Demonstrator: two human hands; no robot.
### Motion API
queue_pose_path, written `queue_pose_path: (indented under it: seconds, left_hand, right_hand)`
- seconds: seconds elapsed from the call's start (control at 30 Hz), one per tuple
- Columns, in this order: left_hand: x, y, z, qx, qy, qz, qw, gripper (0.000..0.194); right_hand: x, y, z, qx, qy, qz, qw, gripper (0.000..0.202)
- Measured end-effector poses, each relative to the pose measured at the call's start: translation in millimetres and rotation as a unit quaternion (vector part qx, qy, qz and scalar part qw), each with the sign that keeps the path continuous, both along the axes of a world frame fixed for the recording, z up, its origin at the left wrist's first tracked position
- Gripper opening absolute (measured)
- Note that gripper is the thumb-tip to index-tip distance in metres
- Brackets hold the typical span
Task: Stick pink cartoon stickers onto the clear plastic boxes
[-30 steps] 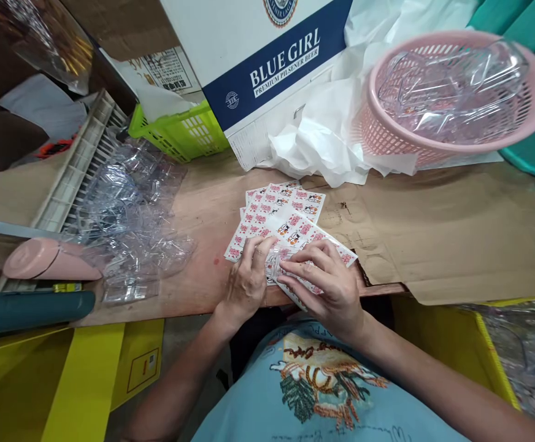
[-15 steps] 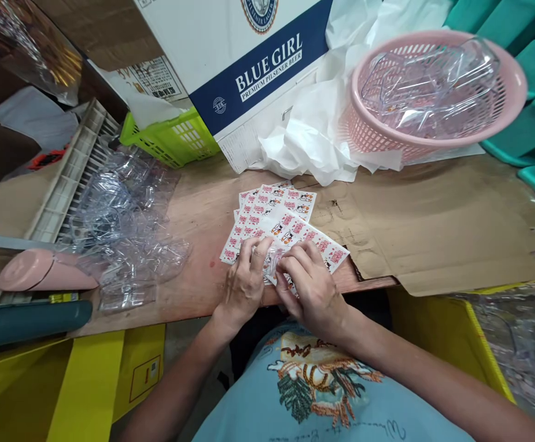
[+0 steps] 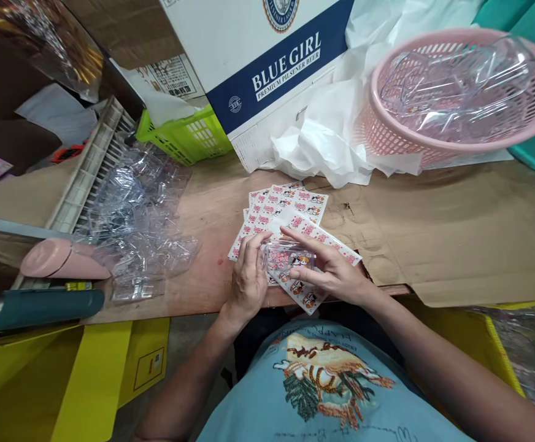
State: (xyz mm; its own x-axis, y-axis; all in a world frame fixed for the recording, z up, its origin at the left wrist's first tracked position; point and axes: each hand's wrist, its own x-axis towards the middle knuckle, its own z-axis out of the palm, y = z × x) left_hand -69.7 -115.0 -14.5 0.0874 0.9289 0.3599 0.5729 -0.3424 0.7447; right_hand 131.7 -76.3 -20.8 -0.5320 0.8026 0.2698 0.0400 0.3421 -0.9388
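Note:
A small clear plastic box [image 3: 279,259] with a pink-lettered cat sticker on its face is held low over the sticker sheets. My left hand [image 3: 248,273] grips the box's left end, fingers bent along its side. My right hand [image 3: 336,270] spans the right part of the box, its index finger along the far edge and its thumb across the near side. Under and around the box lie overlapping white sticker sheets [image 3: 311,209] with pink lettering and cats; the hands and box cover part of the top sheet.
Clear plastic cases are piled [image 3: 129,209] on the left, near a pink bottle [image 3: 49,258] and a dark teal flask [image 3: 51,305]. Behind stand a green basket [image 3: 189,138], a beer carton [image 3: 290,67], crumpled white paper [image 3: 323,135] and a pink basket [image 3: 387,132] holding clear cases.
My right hand's fingers have spread from a bunched pinch to around the box, whose stickered face now shows. The whole view has shifted, so the surroundings appear further right.

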Motion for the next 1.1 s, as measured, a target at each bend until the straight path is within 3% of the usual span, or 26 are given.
queue_pose_path:
  seconds: [0.07, 0.17, 0.23, 0.4, 0.9, 1.1]
  left_hand:
    - [-5.0, -2.2, 5.8, -0.077, -0.092, -0.047, 0.992, 0.051]
    - [-12.7, -6.9, 13.9, -0.196, -0.257, -0.136, 0.937, 0.062]
    - [-15.1, -9.9, 17.1, -0.217, -0.307, -0.138, 0.916, 0.059]
    - [-10.9, -14.1, 14.9, -0.19, -0.321, -0.073, 0.925, 0.054]
    - [4.2, -15.8, 1.2, -0.107, -0.346, -0.051, 0.931, 0.049]
    - [4.7, -13.4, -2.7, -0.096, -0.312, -0.05, 0.944, 0.049]
  right_hand:
    - [2.8, 2.3, -0.2, -0.015, 0.003, -0.027, 1.0, 0.062]
    - [8.8, 4.9, 0.4, 0.04, -0.01, -0.065, 0.997, 0.057]
    - [10.7, 4.6, 2.0, 0.088, -0.026, -0.07, 0.993, 0.058]
    - [7.5, -1.2, 3.1, 0.133, -0.064, -0.093, 0.985, 0.06]
    - [-2.4, -15.6, -4.9, 0.177, -0.083, -0.14, 0.971, 0.058]
    - [-3.7, -18.6, -7.3, 0.194, -0.086, -0.151, 0.965, 0.06]
